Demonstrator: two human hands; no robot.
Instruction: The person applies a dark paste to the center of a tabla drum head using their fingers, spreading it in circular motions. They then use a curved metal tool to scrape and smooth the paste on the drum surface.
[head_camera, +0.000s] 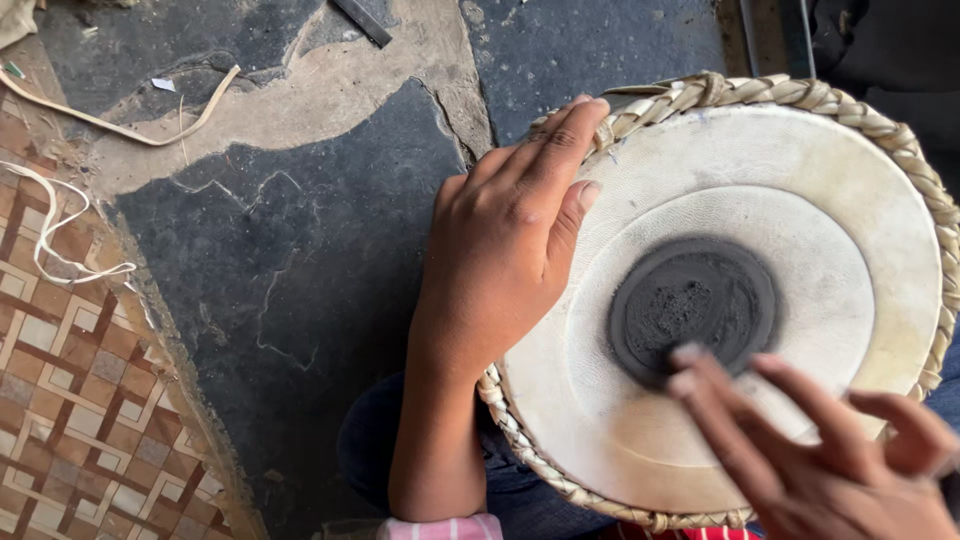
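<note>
A round drum head (830, 180) of pale skin fills the right half of the view, edged by a braided tan rim (800, 93). A dark grey patch of paste (692, 305) sits at its centre. My left hand (505, 245) lies flat on the drum's left edge, fingers over the braid and thumb on the skin. My right hand (815, 455) comes in from the lower right, blurred, with two extended fingertips touching the lower edge of the dark patch. Neither hand holds anything.
The drum rests on my lap over blue trousers (385, 440). Cracked dark stone floor (290, 260) spreads to the left, with a woven patterned mat (85, 400) at lower left. Loose pale strips (60, 225) and a dark flat tool (362, 20) lie on the floor.
</note>
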